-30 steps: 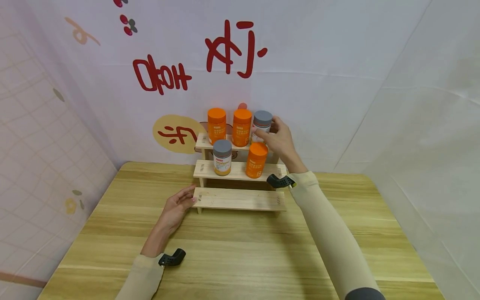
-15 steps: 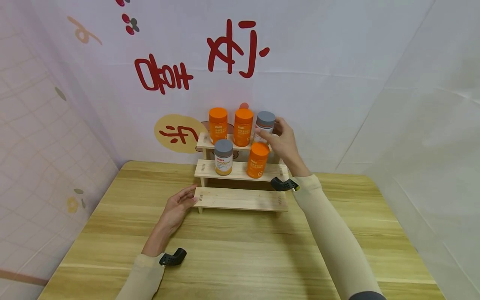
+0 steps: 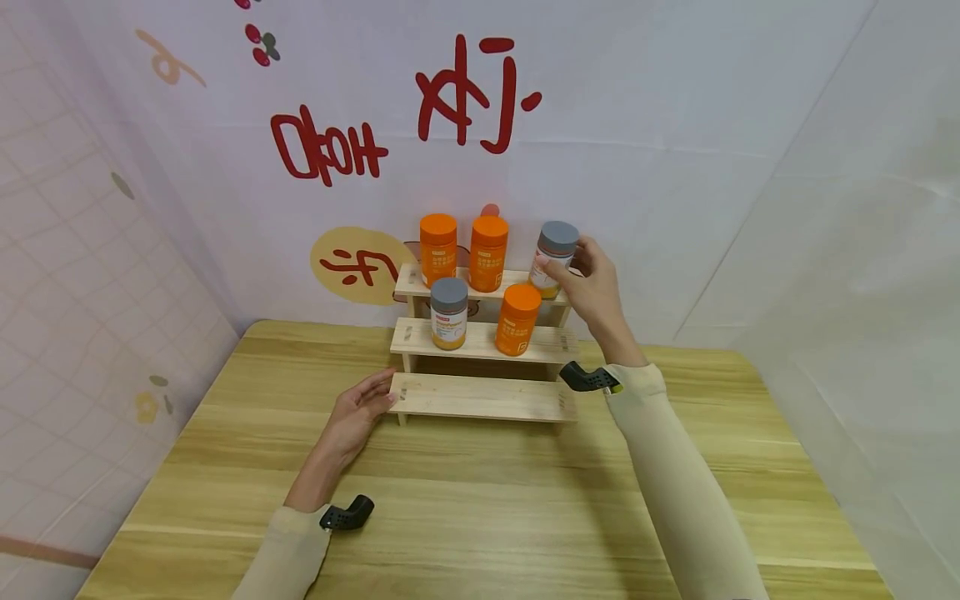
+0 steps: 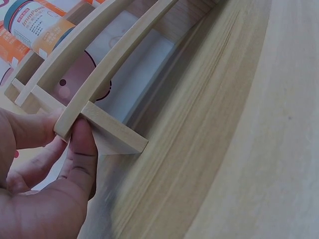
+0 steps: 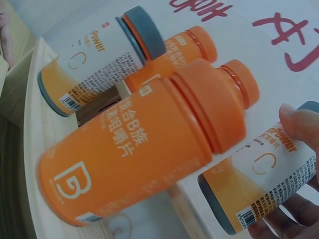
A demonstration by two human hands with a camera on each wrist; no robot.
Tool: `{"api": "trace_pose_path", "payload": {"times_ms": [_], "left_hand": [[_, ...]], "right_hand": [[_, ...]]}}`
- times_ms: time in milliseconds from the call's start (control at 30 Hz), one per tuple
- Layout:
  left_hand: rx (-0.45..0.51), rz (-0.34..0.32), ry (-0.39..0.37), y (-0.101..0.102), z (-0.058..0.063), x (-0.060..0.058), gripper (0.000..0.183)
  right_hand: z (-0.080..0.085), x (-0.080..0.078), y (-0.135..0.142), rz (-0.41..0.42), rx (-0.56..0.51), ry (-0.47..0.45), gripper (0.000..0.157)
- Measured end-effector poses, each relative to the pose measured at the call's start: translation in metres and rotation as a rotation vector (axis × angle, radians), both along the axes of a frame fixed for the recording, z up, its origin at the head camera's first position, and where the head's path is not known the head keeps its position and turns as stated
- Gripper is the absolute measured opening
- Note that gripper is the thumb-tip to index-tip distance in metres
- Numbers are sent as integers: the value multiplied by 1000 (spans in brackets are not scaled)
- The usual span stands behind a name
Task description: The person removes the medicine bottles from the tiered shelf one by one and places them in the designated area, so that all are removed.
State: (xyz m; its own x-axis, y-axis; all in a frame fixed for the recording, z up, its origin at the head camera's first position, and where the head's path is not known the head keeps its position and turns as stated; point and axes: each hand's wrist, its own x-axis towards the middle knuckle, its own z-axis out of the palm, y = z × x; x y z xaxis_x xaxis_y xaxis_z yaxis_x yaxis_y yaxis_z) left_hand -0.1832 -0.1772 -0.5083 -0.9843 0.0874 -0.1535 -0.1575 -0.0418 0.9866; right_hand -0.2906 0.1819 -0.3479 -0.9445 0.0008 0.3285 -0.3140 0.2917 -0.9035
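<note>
My right hand (image 3: pixel 596 283) grips a white and orange supplement bottle with a grey cap (image 3: pixel 553 258), thumb on its label side and fingers behind. That bottle is at the right end of the top board; I cannot tell whether it touches the wood. In the left wrist view, my left hand (image 4: pixel 55 169) pinches the end of the lowest board of a three-step wooden display rack (image 3: pixel 480 396). Two orange bottles, one on the left (image 3: pixel 438 250) and one in the middle (image 3: pixel 489 254), stand on the top step. The middle step bears another grey-capped bottle (image 3: pixel 448 315) and an orange bottle (image 5: pixel 134 154).
The rack stands on a wood-grain table (image 3: pixel 465 517) near its back edge. A white backdrop (image 3: pixel 637 150) with red characters rises close behind. Further white sheets stand on the left (image 3: pixel 67 275) and right (image 3: pixel 862 350).
My right hand has shifted right along the top step with the grey-capped bottle, widening the gap to the orange bottle beside it. The left hand keeps its hold on the rack.
</note>
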Motion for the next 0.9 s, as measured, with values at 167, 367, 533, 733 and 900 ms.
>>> {"api": "trace_pose_path", "payload": {"times_ms": [167,367,533,733,900], "left_hand": [[-1,-2,1,-1,-2,-1,56],[4,9,-2,-1,-3,-2,55],[8,8,3,-1,-3,-3,55],[9,7,14,-1,-3,-3,57],[10,11,9,-1,-4,-2,57]], "right_hand": [[1,7,10,-9,-19,10,54],[1,13,21,-32,-48,11,54],[-2,17,31,-56,-76,13,52],[-6,24,44,-71,-139,14,51],[-10,32,55,-86,-191,-2,52]]}}
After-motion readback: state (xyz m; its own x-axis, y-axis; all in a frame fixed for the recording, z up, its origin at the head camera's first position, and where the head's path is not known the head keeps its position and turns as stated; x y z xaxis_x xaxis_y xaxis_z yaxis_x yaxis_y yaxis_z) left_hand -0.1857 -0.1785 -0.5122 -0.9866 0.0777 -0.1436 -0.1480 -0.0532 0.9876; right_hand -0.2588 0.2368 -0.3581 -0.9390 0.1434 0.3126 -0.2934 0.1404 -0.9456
